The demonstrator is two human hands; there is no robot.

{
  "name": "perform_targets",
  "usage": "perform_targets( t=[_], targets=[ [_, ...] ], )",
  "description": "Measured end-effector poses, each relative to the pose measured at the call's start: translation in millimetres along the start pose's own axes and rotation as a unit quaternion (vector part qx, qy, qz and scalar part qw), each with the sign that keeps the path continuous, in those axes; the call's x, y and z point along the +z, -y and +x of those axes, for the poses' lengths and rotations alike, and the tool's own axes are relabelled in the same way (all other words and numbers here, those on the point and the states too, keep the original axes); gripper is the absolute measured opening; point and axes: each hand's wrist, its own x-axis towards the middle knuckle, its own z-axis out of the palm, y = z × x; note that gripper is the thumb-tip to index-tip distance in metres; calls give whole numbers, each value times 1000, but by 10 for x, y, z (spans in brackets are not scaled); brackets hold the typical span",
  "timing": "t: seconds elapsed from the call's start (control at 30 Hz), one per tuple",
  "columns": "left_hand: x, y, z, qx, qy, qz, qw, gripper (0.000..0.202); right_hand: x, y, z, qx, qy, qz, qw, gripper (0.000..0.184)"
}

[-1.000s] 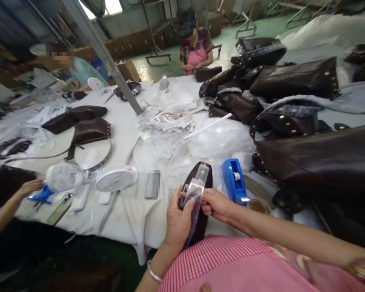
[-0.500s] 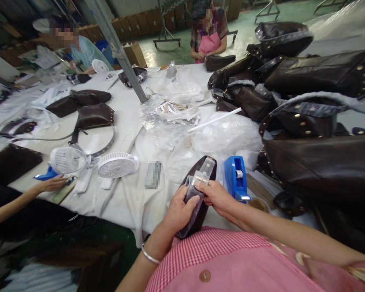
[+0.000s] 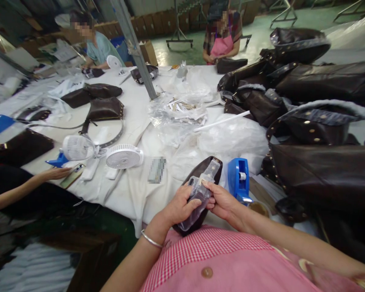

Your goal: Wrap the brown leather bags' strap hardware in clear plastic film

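Observation:
A small dark brown leather bag (image 3: 197, 221) is tilted against the table's near edge, close to my pink apron. Along its top lies a strap wrapped in clear plastic (image 3: 214, 166). My left hand (image 3: 182, 205) grips the bag from the left, its thumb lying over the plastic. From the right, my right hand (image 3: 220, 198) holds the wrapped strap, thumb pressed on a light-coloured patch and fingers curled underneath. Just right of that hand stands a blue tape dispenser (image 3: 235, 178).
Dark leather bags (image 3: 325, 162) are heaped at the right. Crumpled clear plastic (image 3: 231, 138) and paper scraps (image 3: 181, 105) lie ahead. White fans (image 3: 124, 156) stand left, near a co-worker's hand (image 3: 56, 173) by a phone. A metal post (image 3: 136, 52) rises from the table.
The view has swung slightly left. My right fingers have curled further under the strap. At left, the co-worker's hand has shifted off the phone, which shows more fully.

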Motion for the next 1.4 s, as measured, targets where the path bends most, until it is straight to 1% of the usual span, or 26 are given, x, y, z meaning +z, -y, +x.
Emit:
perform_targets(
  t=[0.07, 0.13, 0.27, 0.33, 0.37, 0.43, 0.47, 0.5, 0.53, 0.57, 0.6, 0.63, 0.67, 0.7, 0.73, 0.77, 0.8, 0.83, 0.87, 0.9, 0.97, 1.03, 1.1, 1.23, 1.3, 1.4],
  targets=[
    [50, -70, -24, -16, -25, 50, 998, 33, 3, -21, -20, 20, 3, 24, 999, 33],
    [88, -162, -59, -32, -35, 89, 995, 33, 2, -52, -36, 35, 7, 31, 999, 33],
    [136, -309, -124, -85, -50, 138, 986, 39, 2, -116, -58, 33, -21, -5, 999, 36],
    [155, -332, -143, -110, -59, 158, 980, 34, 2, -113, -78, 16, -40, -77, 996, 40],
    [161, -332, -149, -116, -61, 164, 978, 31, -2, -94, -92, 2, -45, -135, 990, 44],
    [163, -321, -158, -118, -60, 162, 978, 25, -26, -20, -134, -31, -51, -279, 959, 53],
    [158, -315, -161, -115, -61, 154, 980, 24, -46, 33, -164, -52, -57, -355, 932, 56],
    [149, -311, -165, -114, -64, 144, 981, 23, -68, 94, -199, -84, -67, -431, 896, 57],
    [137, -310, -168, -115, -67, 134, 982, 23, -89, 159, -242, -130, -86, -503, 850, 56],
    [122, -312, -170, -117, -70, 126, 983, 23, -105, 224, -292, -190, -106, -567, 794, 50],
    [107, -317, -171, -121, -73, 121, 983, 23, -112, 284, -347, -262, -120, -622, 728, 42],
    [91, -324, -170, -125, -74, 117, 982, 23, -106, 335, -403, -334, -116, -667, 656, 34],
    [77, -333, -166, -127, -75, 115, 982, 23, -87, 375, -454, -393, -90, -706, 583, 32],
    [65, -343, -158, -127, -75, 110, 983, 22, -55, 401, -497, -430, -44, -740, 515, 39],
    [56, -353, -148, -125, -69, 102, 985, 22, -12, 415, -524, -444, 15, -772, 455, 49],
    [51, -363, -136, -120, -61, 88, 987, 21, 39, 419, -533, -440, 74, -799, 403, 57],
    [49, -371, -123, -112, -50, 71, 990, 20, 93, 415, -523, -427, 119, -821, 360, 62],
    [50, -377, -113, -103, -40, 51, 993, 20, 147, 409, -495, -415, 149, -835, 330, 64],
    [52, -381, -106, -94, -35, 31, 994, 22, 197, 402, -452, -406, 167, -843, 311, 62],
    [56, -381, -106, -89, -37, 16, 995, 24, 240, 398, -400, -399, 180, -847, 301, 58],
    [61, -371, -123, -95, -51, 3, 994, 29, 302, 399, -291, -384, 203, -851, 293, 44],
    [61, -346, -161, -117, -59, -3, 991, 29, 327, 404, -203, -364, 220, -859, 286, 27],
    [59, -313, -204, -122, -52, -15, 991, 28, 324, 404, -149, -342, 227, -869, 275, 16],
    [80, -243, -262, -83, -27, -25, 996, 32, 294, 396, -104, -320, 240, -879, 259, 9],
    [107, -215, -270, -92, -26, -8, 995, 33, 293, 403, -92, -315, 247, -879, 258, 9],
    [150, -187, -265, -114, -30, 12, 993, 33, 312, 428, -90, -304, 258, -877, 270, 9]
  ],
)
